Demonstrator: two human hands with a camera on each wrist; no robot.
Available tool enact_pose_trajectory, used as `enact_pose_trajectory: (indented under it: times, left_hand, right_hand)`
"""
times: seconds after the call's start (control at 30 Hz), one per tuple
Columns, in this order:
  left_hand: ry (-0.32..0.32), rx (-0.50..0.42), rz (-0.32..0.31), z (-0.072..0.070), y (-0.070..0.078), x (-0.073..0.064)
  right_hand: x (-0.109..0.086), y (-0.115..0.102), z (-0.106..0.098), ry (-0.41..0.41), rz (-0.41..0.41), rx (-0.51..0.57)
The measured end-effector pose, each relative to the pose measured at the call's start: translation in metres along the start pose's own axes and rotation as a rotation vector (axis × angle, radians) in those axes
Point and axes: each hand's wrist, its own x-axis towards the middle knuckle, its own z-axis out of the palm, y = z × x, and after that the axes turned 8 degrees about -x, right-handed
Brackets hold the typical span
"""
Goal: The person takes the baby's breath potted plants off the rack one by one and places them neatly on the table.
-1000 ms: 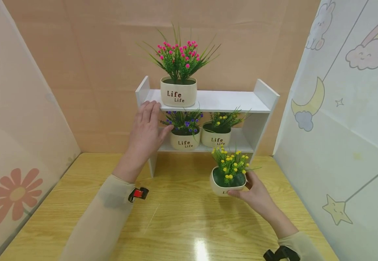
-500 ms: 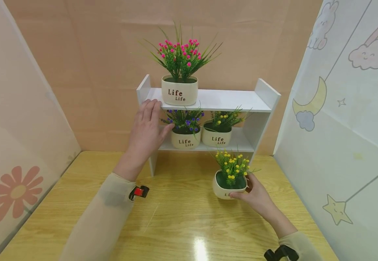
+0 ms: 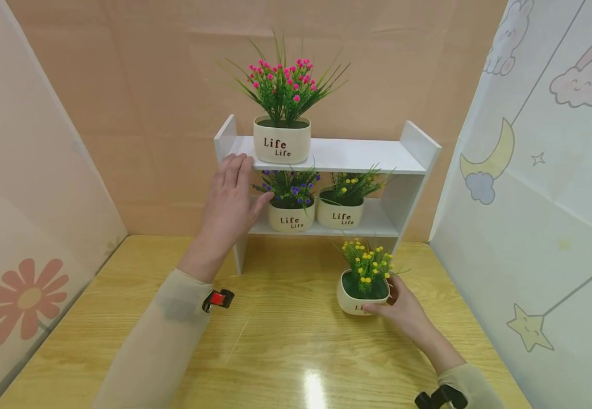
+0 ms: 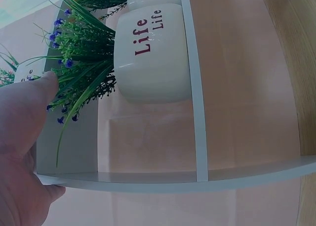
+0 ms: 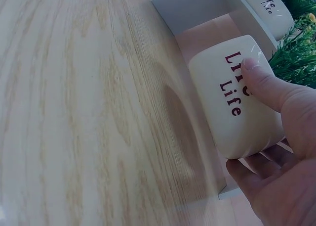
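Note:
My right hand (image 3: 405, 309) grips a cream flowerpot with artificial yellow flowers (image 3: 359, 304) in front of the shelf, thumb across its "Life" lettering. In the right wrist view, this pot (image 5: 232, 97) hangs over the table, its shadow apart from it. My left hand (image 3: 229, 199) holds the upper left corner of the white shelf (image 3: 359, 156); in the left wrist view, a fingertip shows outside the side panel (image 4: 148, 186). A pink-flowered pot (image 3: 282, 142) stands on the top board near that hand. Below it, a purple-flowered pot (image 3: 292, 218) sits beside another yellow-flowered pot (image 3: 339, 216).
The shelf stands on a wood-grain table (image 3: 270, 352), near its back edge. A tan sheet (image 3: 148, 113) hangs behind. Pale printed panels close off the left side (image 3: 30, 170) and the right side (image 3: 546, 227).
My right hand has brought the yellow-flowered pot down a little, towards me and slightly right. The left hand stays at the shelf's corner.

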Motion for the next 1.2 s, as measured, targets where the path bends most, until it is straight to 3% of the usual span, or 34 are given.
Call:
enact_pose_trajectory:
  times: [0.43, 0.87, 1.2]
  left_hand:
    - [-0.012, -0.004, -0.013, 0.000, 0.000, 0.000]
    - [-0.016, -0.009, -0.020, 0.000, 0.001, 0.000]
    - [-0.008, -0.011, -0.015, 0.000, 0.000, 0.000]
  right_hand:
    - [-0.005, 0.007, 0.001, -0.004, 0.043, -0.018]
    - [-0.005, 0.014, 0.004, -0.013, 0.027, 0.015]
    - [-0.002, 0.025, 0.008, 0.009, 0.002, -0.022]
